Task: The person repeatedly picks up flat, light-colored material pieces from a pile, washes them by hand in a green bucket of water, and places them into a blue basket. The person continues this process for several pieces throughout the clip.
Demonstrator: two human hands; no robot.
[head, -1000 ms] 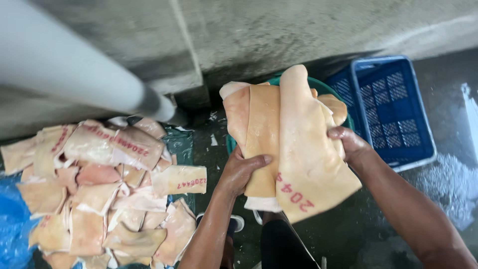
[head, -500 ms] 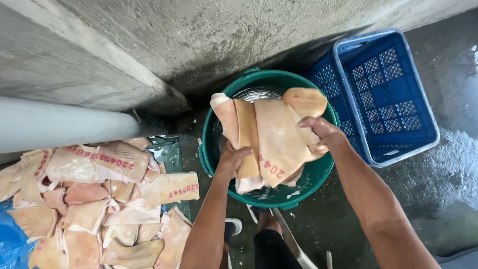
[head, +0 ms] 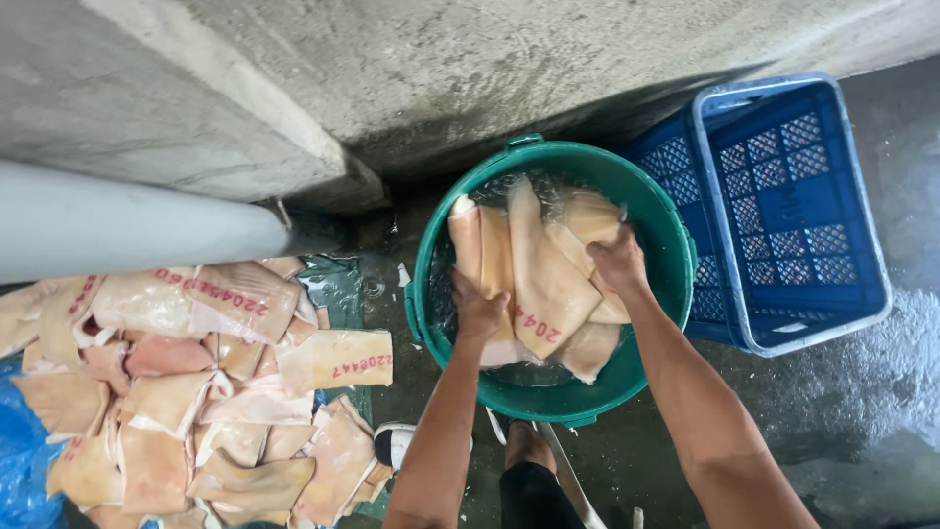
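Observation:
A green round tub point(head: 658, 217) with water stands on the wet floor in the middle of the head view. Both my hands hold a large pale folded slab of pig skin point(head: 537, 279) with red stamped marks, lowered into the tub. My left hand point(head: 477, 312) grips its near left edge. My right hand point(head: 619, 263) grips its right side. More pale pieces lie under it in the water.
A heap of similar stamped skin pieces point(head: 196, 392) lies on the floor at the left, beside blue plastic point(head: 20, 460). A blue plastic crate point(head: 783, 206) stands right of the tub. A grey pipe point(head: 137, 220) and a concrete wall point(head: 490, 59) run behind. My feet point(head: 397, 443) are below.
I have lowered the skin slab from chest height down into the green tub; the view has tilted down with it.

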